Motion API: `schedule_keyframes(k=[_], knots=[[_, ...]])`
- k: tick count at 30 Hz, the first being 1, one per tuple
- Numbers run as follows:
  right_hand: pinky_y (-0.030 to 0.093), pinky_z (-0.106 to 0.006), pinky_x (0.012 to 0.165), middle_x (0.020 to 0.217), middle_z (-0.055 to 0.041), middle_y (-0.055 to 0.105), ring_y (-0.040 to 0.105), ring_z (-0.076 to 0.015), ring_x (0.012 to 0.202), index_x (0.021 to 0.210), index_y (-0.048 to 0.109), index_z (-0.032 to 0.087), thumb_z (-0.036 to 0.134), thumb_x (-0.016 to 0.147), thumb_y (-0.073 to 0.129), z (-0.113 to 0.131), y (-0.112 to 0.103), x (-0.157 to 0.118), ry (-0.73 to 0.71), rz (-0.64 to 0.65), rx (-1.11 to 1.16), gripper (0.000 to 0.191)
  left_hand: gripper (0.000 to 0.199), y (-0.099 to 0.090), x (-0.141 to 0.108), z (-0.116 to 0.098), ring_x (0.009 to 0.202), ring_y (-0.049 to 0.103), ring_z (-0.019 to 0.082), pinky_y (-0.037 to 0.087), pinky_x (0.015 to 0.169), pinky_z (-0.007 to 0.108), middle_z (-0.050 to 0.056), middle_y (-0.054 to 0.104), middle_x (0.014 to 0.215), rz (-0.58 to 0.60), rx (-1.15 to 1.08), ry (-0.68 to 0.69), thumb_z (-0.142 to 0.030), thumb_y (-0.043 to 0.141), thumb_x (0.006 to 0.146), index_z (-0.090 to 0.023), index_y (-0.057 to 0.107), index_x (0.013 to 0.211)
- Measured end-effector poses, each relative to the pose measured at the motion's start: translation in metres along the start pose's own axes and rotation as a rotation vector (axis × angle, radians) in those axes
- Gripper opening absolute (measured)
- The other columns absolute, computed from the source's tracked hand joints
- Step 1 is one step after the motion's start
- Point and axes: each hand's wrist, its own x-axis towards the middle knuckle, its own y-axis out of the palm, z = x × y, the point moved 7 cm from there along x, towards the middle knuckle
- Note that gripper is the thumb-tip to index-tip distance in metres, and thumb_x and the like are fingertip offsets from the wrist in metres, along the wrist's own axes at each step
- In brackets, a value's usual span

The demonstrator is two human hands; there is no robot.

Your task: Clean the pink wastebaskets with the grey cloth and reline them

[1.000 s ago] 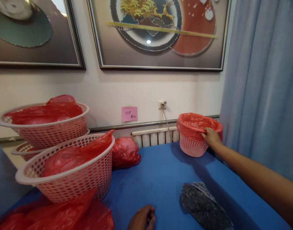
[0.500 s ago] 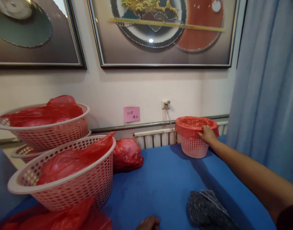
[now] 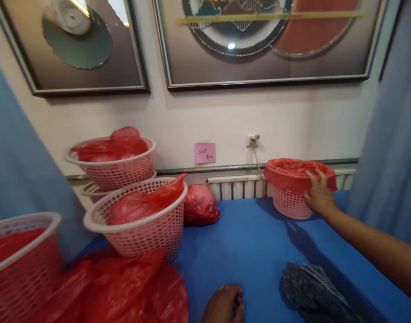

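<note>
The right hand (image 3: pixel 319 193) reaches in from about 4 o'clock, its fingers fanned apart against the front of a folded red liner (image 3: pixel 282 181). Half a second ago the thumb and fingers pinched that rim; now the pinch is undone. Whether the fingertips press on the plastic or only graze it, I cannot tell. The lined basket (image 3: pixel 289 204) stands upright on the blue table (image 3: pixel 239 242), between 3 and 4 o'clock. My judgement is that it bears its own weight there and no longer depends on the hand.

The left hand (image 3: pixel 222 305) is cut off by the lower edge near 6 o'clock, its fingers loosely curled. Nothing shows in it, though I cannot tell what the palm hides. It sits between a heap of red plastic (image 3: pixel 134 287) at 7 o'clock and a dark grey cloth (image 3: pixel 313 291) between 4 and 5, apart from both.

Farther out, a basket with a red bag (image 3: pixel 141 242) stands at 8 o'clock, and a red bundle (image 3: pixel 200 206) lies just beside its right side. Stacked baskets (image 3: pixel 118 177) rise behind it toward 9. The view has swung left, bringing in another basket (image 3: pixel 30 278) between 8 and 9 at the edge.

On the wall, a pink note (image 3: pixel 204 153) hangs at the centre, with a socket (image 3: pixel 251 141) near 2 o'clock.
</note>
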Motion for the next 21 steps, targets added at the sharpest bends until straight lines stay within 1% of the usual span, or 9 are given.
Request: schedule_keyframes(k=[2,4,6,9,11,12,15,19,21], knots=[[0.05,-0.053,0.103,0.163,-0.0236,0.025,0.058,-0.0381,0.125,0.151,0.041,0.019,0.022,0.083,0.059,0.018,-0.005,-0.039,-0.009,-0.06,0.131,0.07,0.03,0.002,-0.004,-0.003,0.094,0.067,0.025,0.046,0.093,0.036,0.007,0.076,0.099,-0.002,0.017,-0.003,-0.013,0.057,0.08,-0.022,0.072,0.105],[0.057,-0.054,0.095,0.162,-0.0202,0.027,0.068,-0.0314,0.106,0.147,0.046,0.021,0.029,0.084,0.059,0.044,-0.001,-0.092,-0.033,-0.004,0.361,0.065,0.03,0.005,-0.007,-0.005,0.096,0.066,0.025,0.046,0.093,0.036,0.008,0.076,0.101,-0.011,0.033,-0.027,-0.013,0.056,0.081,-0.021,0.072,0.105],[0.061,-0.048,0.089,0.161,-0.017,0.032,0.069,-0.0283,0.104,0.143,0.05,0.025,0.036,0.086,0.06,0.07,0.007,-0.153,-0.006,0.072,0.575,0.058,0.029,0.007,-0.011,-0.008,0.098,0.066,0.026,0.046,0.093,0.037,0.008,0.075,0.102,-0.027,0.006,-0.042,-0.013,0.057,0.082,-0.021,0.073,0.105],[0.063,-0.04,0.089,0.161,-0.0128,0.036,0.069,-0.0241,0.107,0.144,0.05,0.029,0.038,0.091,0.06,0.105,0.033,-0.242,0.064,0.285,0.779,0.054,0.028,0.012,-0.014,-0.014,0.095,0.064,0.025,0.045,0.094,0.037,0.006,0.076,0.1,-0.027,-0.092,-0.029,-0.013,0.062,0.078,-0.022,0.074,0.102],[0.063,-0.04,0.091,0.16,-0.0141,0.041,0.071,-0.023,0.104,0.14,0.055,0.028,0.037,0.092,0.058,0.123,0.052,-0.286,0.049,0.44,0.813,0.05,0.027,0.016,-0.014,-0.018,0.089,0.064,0.023,0.047,0.09,0.036,0.005,0.076,0.095,-0.016,-0.169,-0.027,-0.016,0.065,0.078,-0.022,0.075,0.103],[0.061,-0.042,0.096,0.156,-0.0146,0.047,0.071,-0.0246,0.107,0.136,0.06,0.026,0.036,0.09,0.059,0.132,0.06,-0.301,-0.001,0.52,0.792,0.047,0.027,0.017,-0.013,-0.019,0.087,0.064,0.021,0.048,0.088,0.034,0.004,0.075,0.095,-0.023,-0.213,-0.032,-0.018,0.065,0.08,-0.022,0.075,0.105],[0.053,-0.046,0.107,0.138,-0.0128,0.065,0.067,-0.0275,0.116,0.12,0.07,0.024,0.032,0.088,0.056,0.147,0.075,-0.321,-0.132,0.717,0.697,0.036,0.032,0.015,-0.011,-0.019,0.083,0.064,0.018,0.05,0.079,0.03,0.004,0.074,0.099,-0.094,-0.385,-0.076,-0.027,0.065,0.086,-0.02,0.071,0.117],[0.056,-0.038,0.091,0.111,-0.0097,0.073,0.07,-0.0221,0.092,0.114,0.07,0.023,0.026,0.089,0.045,0.148,0.072,-0.312,-0.115,0.792,0.664,0.036,0.037,0.007,-0.011,-0.016,0.072,0.063,0.015,0.048,0.063,0.026,0.005,0.071,0.097,-0.261,-0.629,-0.17,-0.041,0.069,0.085,-0.016,0.068,0.114],[0.055,-0.036,0.089,0.107,-0.0086,0.072,0.069,-0.0216,0.09,0.111,0.07,0.022,0.023,0.088,0.046,0.149,0.068,-0.309,-0.135,0.812,0.654,0.034,0.04,-0.003,-0.012,-0.015,0.065,0.062,0.015,0.045,0.056,0.024,0.003,0.069,0.087,-0.356,-0.741,-0.211,-0.045,0.077,0.079,-0.016,0.068,0.105]])
